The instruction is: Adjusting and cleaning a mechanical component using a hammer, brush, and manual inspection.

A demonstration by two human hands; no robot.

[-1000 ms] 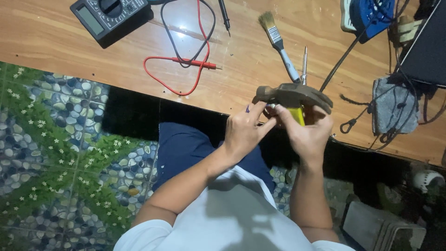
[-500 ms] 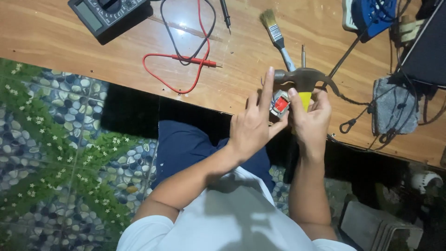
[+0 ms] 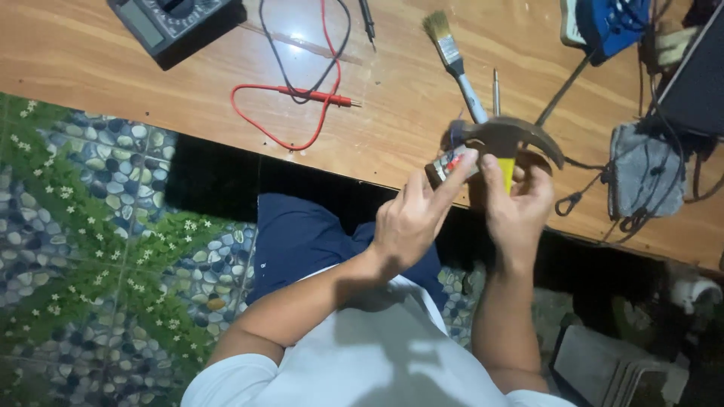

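Observation:
My right hand (image 3: pixel 519 205) grips the yellow handle of a claw hammer (image 3: pixel 504 139), its dark metal head up over the wooden table's front edge. My left hand (image 3: pixel 411 218) pinches a small grey part with a red patch (image 3: pixel 450 164) between thumb and extended forefinger, holding it against the left end of the hammer head. Both hands are raised together above my lap, close to the table edge.
On the wooden table (image 3: pixel 188 98) lie a multimeter (image 3: pixel 170 22) with red and black leads (image 3: pixel 302 94), a paintbrush (image 3: pixel 452 60), a thin metal tool (image 3: pixel 495 87), a blue device (image 3: pixel 611 26) and a grey pouch (image 3: pixel 645 177). Pebble-patterned floor (image 3: pixel 90 241) is at the left.
The hands and hammer have stayed near the table edge. The small red-marked part, hidden one second ago, came into view in my left fingers and now sits tilted against the hammer head.

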